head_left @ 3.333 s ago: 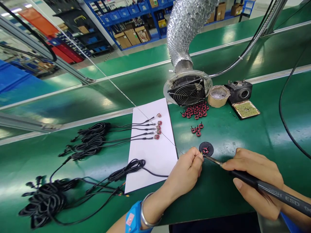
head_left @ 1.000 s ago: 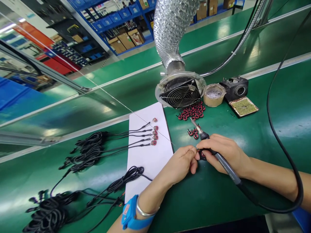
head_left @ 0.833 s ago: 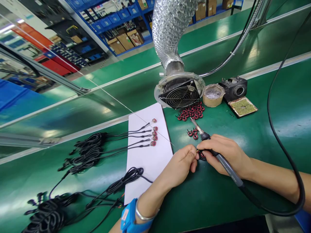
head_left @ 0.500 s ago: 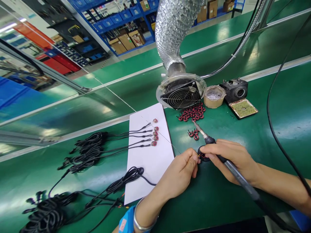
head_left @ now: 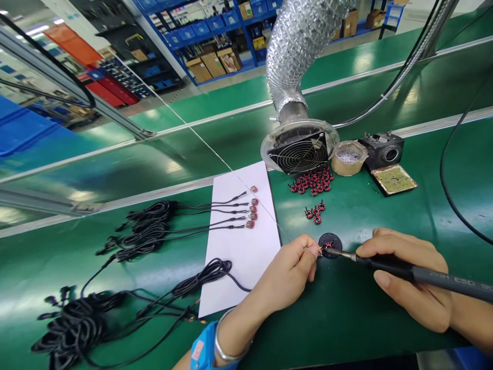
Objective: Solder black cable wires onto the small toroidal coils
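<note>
My right hand (head_left: 408,280) is closed round a black soldering iron (head_left: 423,275), whose tip touches a small red coil (head_left: 327,245) sitting on a round black pad (head_left: 330,245). My left hand (head_left: 287,275) pinches a thin wire end against that coil, fingers pressed together just left of the pad. A thin solder wire (head_left: 215,154) stretches from the upper left down toward my left fingers. A black cable (head_left: 215,270) runs across the white paper sheet (head_left: 242,246) to my left hand.
Several finished cables with coils (head_left: 251,210) lie on the paper; black cable bundles (head_left: 73,324) sit at the left. A pile of red coils (head_left: 314,182), a fume fan (head_left: 302,151) on a foil duct, a solder pot (head_left: 348,156), an iron stand (head_left: 383,149) and a sponge tray (head_left: 393,180) stand behind.
My right hand has swung the soldering iron round from pointing away to pointing left, and its tip now meets the coil on the pad. My left hand stays pinched beside it.
</note>
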